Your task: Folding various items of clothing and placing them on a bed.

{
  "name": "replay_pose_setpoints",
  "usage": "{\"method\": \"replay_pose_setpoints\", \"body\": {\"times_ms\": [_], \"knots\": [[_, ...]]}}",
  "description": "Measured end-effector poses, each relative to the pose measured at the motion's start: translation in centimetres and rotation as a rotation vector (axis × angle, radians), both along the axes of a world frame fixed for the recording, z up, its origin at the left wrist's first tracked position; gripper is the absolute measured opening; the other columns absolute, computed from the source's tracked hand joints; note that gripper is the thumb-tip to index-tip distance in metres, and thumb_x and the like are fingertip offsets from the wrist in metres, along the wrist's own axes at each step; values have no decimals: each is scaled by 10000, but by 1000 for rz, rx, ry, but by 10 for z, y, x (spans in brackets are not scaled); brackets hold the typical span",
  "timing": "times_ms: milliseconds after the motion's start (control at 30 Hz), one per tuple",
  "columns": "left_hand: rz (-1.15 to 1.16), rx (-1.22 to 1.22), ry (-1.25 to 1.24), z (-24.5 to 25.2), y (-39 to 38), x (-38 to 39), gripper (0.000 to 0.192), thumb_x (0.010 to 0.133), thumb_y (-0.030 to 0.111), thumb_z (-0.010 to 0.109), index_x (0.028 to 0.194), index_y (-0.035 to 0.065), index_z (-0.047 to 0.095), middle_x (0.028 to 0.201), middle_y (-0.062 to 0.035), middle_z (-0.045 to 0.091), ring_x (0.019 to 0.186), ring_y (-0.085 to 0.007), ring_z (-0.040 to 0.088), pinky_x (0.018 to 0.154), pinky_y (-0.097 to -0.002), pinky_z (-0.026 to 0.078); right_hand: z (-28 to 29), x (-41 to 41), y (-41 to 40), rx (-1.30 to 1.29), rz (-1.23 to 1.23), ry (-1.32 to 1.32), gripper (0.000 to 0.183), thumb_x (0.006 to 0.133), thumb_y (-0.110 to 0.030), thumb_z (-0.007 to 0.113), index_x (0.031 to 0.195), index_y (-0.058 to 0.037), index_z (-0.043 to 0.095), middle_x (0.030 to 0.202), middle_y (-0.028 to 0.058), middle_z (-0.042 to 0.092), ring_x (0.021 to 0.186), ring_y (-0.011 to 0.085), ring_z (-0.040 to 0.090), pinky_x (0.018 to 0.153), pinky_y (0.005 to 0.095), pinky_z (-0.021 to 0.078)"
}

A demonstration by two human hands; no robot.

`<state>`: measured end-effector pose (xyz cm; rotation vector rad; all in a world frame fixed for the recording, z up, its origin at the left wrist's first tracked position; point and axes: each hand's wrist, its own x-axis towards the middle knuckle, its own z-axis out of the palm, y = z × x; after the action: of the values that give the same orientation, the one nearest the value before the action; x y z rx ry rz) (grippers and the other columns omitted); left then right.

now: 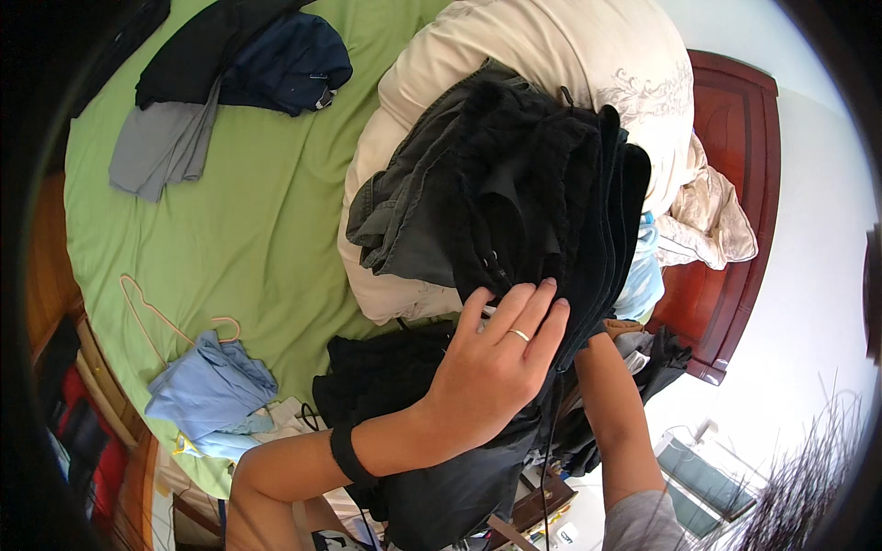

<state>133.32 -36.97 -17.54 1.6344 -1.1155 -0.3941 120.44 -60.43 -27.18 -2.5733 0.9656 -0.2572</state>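
Note:
My left hand (493, 358) lies over the lower edge of a dark black garment (510, 179), its fingers on the cloth and its thumb hidden. It wears a ring, and a black band circles the forearm. My right forearm (617, 413) reaches up under the folded right side of the same garment, which hides the right hand. Beneath the black cloth spreads a dark grey garment (420, 220) with visible seams. Both lie on a bunched cream quilt (524, 34). More black clothing (386, 372) is heaped below my left hand.
A green bedsheet (275, 206) spreads leftward. On it lie grey folded cloth (162, 144), navy clothing (289, 65), a pink hanger (155, 310) and a blue garment (213, 386). A red-brown wooden headboard (730, 206) stands at right, near a cream pillow (716, 220). A black cord (549, 448) hangs down.

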Motion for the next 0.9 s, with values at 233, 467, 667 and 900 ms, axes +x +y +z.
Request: {"method": "replay_pose_setpoints", "body": {"times_ms": [233, 467, 667, 900], "knots": [[-52, 4, -34, -2, -1, -1, 381, 818, 51, 648, 1184, -53, 669, 1325, -208, 613, 1171, -303, 591, 933, -477, 451, 5, -4, 1, -4, 0, -2, 810, 905, -447, 697, 1600, -203, 363, 1688, 227, 159, 1550, 430, 188, 1211, 634, 139], [23, 57, -51, -2, -2, 0, 322, 840, 78, 662, 1140, -36, 683, 1232, -167, 654, 1098, -248, 623, 1137, -699, 303, 3, -5, 2, -8, 6, -4, 808, 901, -463, 689, 1596, -196, 373, 1687, 231, 162, 1549, 438, 188, 1205, 641, 143], [-21, -50, 10, -11, -8, -4, 289, 831, 68, 682, 1098, -42, 686, 1223, -166, 655, 1093, -258, 634, 1123, -690, 348, 0, -5, 0, -24, 10, -5, 807, 898, -476, 682, 1591, -191, 383, 1686, 233, 165, 1547, 445, 188, 1201, 648, 147], [97, -264, 132, -26, -12, 1, 251, 797, -16, 695, 1032, -93, 659, 1216, -231, 602, 1150, -383, 627, 1011, -498, 542, -3, -2, -1, -31, 22, -13, 808, 895, -492, 674, 1587, -184, 393, 1685, 236, 168, 1545, 453, 188, 1196, 655, 151]]}}
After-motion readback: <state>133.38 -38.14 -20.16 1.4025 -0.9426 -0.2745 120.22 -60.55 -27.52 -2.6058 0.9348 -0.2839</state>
